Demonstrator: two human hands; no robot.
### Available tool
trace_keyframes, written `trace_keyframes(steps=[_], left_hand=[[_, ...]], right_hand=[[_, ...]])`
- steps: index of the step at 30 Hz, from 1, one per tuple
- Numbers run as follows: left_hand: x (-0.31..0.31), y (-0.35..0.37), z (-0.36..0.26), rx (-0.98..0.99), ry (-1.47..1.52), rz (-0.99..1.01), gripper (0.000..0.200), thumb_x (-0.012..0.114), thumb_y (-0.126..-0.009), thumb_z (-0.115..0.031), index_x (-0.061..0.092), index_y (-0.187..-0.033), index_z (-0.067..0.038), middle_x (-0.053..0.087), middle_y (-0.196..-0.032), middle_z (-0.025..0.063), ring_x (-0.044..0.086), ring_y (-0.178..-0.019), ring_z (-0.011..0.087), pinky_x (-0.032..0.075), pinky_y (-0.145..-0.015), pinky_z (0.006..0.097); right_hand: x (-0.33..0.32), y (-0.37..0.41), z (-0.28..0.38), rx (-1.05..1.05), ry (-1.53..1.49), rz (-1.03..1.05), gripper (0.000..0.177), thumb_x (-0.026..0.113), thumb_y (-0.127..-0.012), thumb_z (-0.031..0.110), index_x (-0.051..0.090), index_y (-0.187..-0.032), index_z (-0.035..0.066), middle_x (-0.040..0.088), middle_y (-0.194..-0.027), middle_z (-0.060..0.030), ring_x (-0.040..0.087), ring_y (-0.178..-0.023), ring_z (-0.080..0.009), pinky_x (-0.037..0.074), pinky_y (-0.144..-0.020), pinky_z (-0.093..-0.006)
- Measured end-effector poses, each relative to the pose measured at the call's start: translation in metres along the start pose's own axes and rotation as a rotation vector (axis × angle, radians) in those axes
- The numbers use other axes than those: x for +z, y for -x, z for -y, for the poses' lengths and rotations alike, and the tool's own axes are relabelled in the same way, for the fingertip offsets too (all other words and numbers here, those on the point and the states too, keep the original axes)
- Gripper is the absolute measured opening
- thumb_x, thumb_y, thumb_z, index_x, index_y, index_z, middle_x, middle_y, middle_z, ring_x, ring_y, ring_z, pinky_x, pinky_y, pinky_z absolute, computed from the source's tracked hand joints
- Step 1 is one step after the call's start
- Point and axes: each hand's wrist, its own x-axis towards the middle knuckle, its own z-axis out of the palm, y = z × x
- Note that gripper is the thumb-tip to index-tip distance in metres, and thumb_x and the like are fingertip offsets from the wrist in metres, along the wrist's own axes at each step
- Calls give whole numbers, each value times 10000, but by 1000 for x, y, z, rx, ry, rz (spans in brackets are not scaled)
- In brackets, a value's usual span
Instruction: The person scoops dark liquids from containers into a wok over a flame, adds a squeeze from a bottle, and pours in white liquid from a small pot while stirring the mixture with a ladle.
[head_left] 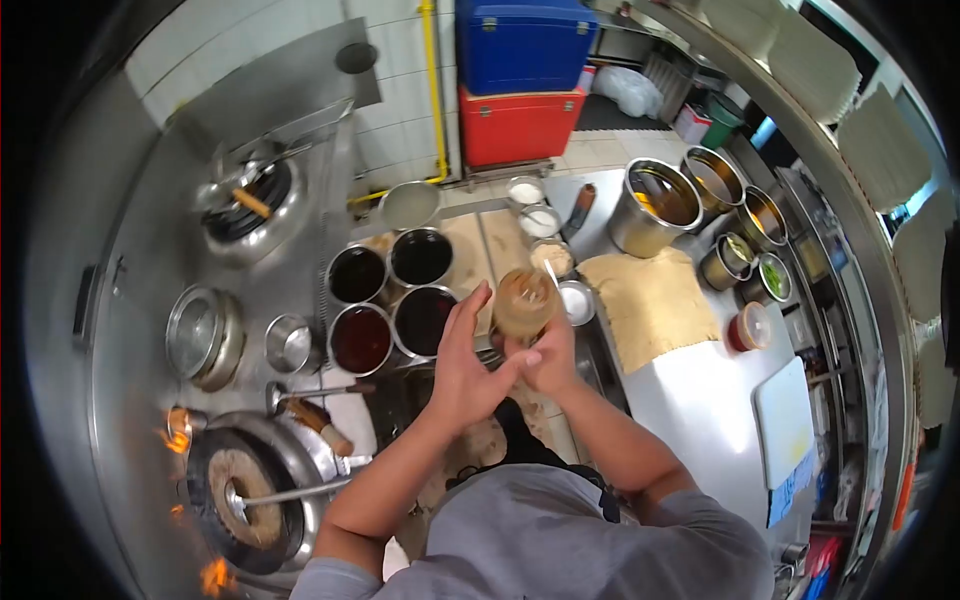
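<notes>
In front of my body, my right hand grips the lower part of a round see-through jar with light brown contents. A thin white handle stands at the jar's right rim; its lower end is hidden. To the left of the jar, my left hand is open, its fingers stretched upward. Its thumb meets my right hand just below the jar. Near the left fingers is a steel pot of dark liquid. A bowl of white powder sits just right of the jar.
A wok with a ladle stands at lower left, with flames beside it. Several steel pots line the counter's far right, including a large pot. A tan cloth and a white cutting board lie on the right counter.
</notes>
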Motion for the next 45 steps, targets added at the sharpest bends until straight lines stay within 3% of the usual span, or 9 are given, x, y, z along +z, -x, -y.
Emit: trace_keyframes(steps=[8, 17, 22, 25, 28, 31, 37, 40, 45], left_hand=[[84, -87, 20, -174, 123, 196, 775, 866, -890, -189, 487, -1535, 13, 611, -1450, 191, 601, -1376, 289, 451, -1191, 463], [57, -68, 65, -340, 54, 81, 598, 829, -901, -99, 593, -1440, 5, 694, -1301, 155, 704, -1211, 239, 548, -1079, 385], [-8, 6, 47, -418, -11, -268, 482, 811, -915, -79, 645, -1356, 21, 710, -1184, 154, 728, -1108, 255, 577, -996, 374], [-35, 71, 31, -481, 1, -564, 448, 795, -934, -74, 651, -1349, 15, 709, -1182, 139, 724, -1110, 227, 582, -985, 366], [-45, 154, 14, -482, 68, -1023, 357, 745, -982, -52, 658, -1321, 17, 717, -1169, 100, 705, -1079, 175, 583, -980, 349], [-46, 212, 5, -506, 55, -1231, 357, 743, -986, -54, 654, -1325, 17, 720, -1152, 94, 696, -1042, 161, 574, -969, 334], [-48, 310, 3, -572, 101, -1491, 331, 737, -997, -62, 657, -1314, -13, 709, -1141, 57, 647, -1026, 109, 542, -935, 292], [-51, 347, 2, -629, 59, -1539, 335, 735, -993, -52, 654, -1314, -2, 710, -1127, 58, 649, -1003, 107, 548, -912, 285], [-61, 392, 3, -630, -14, -1637, 295, 738, -975, -42, 680, -1260, 8, 728, -1079, 79, 673, -933, 123, 569, -870, 297]], right_hand=[[-140, -181, -86, -214, 263, -503, 750, 909, -766, 60, 514, -1400, -2, 655, -1323, -134, 659, -1182, -230, 531, -1035, -374], [-189, -262, -208, -322, 542, -453, 960, 976, -715, 171, 470, -1509, -15, 653, -1339, -210, 640, -1248, -379, 489, -1108, -457], [-142, -220, -175, -238, 599, -672, 1005, 873, -888, 237, 255, -1618, -68, 289, -1665, -253, 308, -1547, -384, 205, -1316, -492], [-55, -165, -122, -253, 294, -239, 722, 736, -972, 114, 374, -1571, -64, 465, -1567, -204, 428, -1483, -337, 274, -1282, -469], [82, -78, -53, -202, 105, 904, 753, 772, -897, 78, 425, -1558, -19, 585, -1408, -168, 586, -1303, -276, 456, -1145, -407], [172, -11, -15, -521, 149, 1344, 858, 841, -844, 125, 409, -1571, -22, 553, -1410, -245, 579, -1280, -397, 474, -1113, -478], [325, 126, -24, -906, 736, 1711, 1241, 935, -764, 314, 168, -1680, -22, 421, -1533, -332, 520, -1336, -520, 471, -1119, -543], [382, 177, -57, -842, 996, 1850, 1027, 740, -838, 87, 174, -1685, -42, 537, -1411, -349, 606, -1221, -531, 511, -1071, -529], [421, 191, -76, -644, 613, 1679, 792, 601, -835, -22, 415, -1604, -55, 644, -1267, -357, 628, -1213, -502, 509, -1054, -507]])
